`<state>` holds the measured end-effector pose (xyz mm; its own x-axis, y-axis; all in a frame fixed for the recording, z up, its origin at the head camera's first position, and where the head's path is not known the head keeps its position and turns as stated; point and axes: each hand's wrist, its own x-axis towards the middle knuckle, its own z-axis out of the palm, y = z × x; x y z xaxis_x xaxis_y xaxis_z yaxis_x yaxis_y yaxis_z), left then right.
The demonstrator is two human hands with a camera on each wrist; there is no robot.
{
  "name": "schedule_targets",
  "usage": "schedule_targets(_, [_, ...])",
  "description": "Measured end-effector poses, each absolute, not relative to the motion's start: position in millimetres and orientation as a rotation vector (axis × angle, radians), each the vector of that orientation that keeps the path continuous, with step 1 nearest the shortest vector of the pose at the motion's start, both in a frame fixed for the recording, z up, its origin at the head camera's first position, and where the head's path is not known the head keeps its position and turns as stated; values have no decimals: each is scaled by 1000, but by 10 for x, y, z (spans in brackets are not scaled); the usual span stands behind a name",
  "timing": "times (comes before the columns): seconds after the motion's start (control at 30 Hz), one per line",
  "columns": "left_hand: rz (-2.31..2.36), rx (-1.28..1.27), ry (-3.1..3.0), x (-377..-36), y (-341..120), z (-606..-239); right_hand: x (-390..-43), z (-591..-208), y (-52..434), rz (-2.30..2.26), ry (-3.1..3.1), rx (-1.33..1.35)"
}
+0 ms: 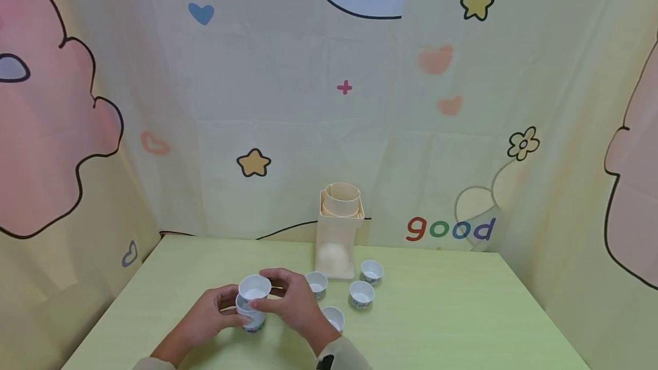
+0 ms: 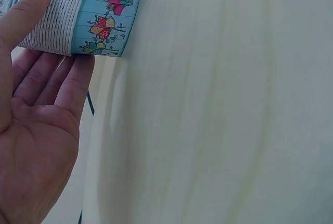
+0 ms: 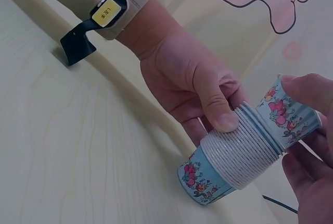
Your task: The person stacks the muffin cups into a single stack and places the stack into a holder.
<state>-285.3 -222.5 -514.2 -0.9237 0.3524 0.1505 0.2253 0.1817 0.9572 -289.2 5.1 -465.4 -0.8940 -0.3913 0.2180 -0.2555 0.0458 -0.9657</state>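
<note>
A: What's in hand?

B: A stack of paper cups (image 1: pixel 252 312), nested, standing base-down on the table (image 1: pixel 452 324), near edge, left of centre. Left hand (image 1: pixel 205 318) wraps the stack; in the right wrist view its thumb (image 3: pixel 221 112) presses on the rolled rims (image 3: pixel 237 153) and the fingers sit behind. Grip clenched round the stack.

A: Right hand?

B: Right hand (image 1: pixel 293 301) pinches the top cup (image 1: pixel 254 287), thumb and fingertips on its wall just under the rim. That cup sits half out of the stack, tilted a little.

A: How will they handle?

B: Light, I'd say, thin paper, walls soft enough to dent if squeezed hard. Rolled rim is the stiff part, so best hold is on or just below it. Printed outer wall (image 2: pixel 106 23) looks smooth, maybe a bit slick. Nested cups tend to cling, so two could lift together; the lower hand pinning the rims looks like the guard against that. Not fragile as in breakable, but they crease.

A: Anything else around?

B: Four single cups (image 1: pixel 362 293) upright on the table to the right, apart from each other. Behind them a cream plastic dispenser (image 1: pixel 339 233) against the cartoon backdrop (image 1: pixel 447 227). Contents of the cups: cannot tell.
</note>
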Motion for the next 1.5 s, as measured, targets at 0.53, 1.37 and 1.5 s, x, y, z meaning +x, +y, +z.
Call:
schedule_targets(0.53, [1861, 555, 2322, -2848, -2224, -5127, -2904, -4737, 15, -1927, 2214, -678])
schedule_targets(1.37, [1824, 544, 2348, -2854, -2237, -5154, -2934, -4843, 2, -1855, 2247, -637])
schedule_targets(1.5, [1826, 543, 2350, -2850, -2237, -5143, -2937, -4841, 0, -1847, 2246, -626])
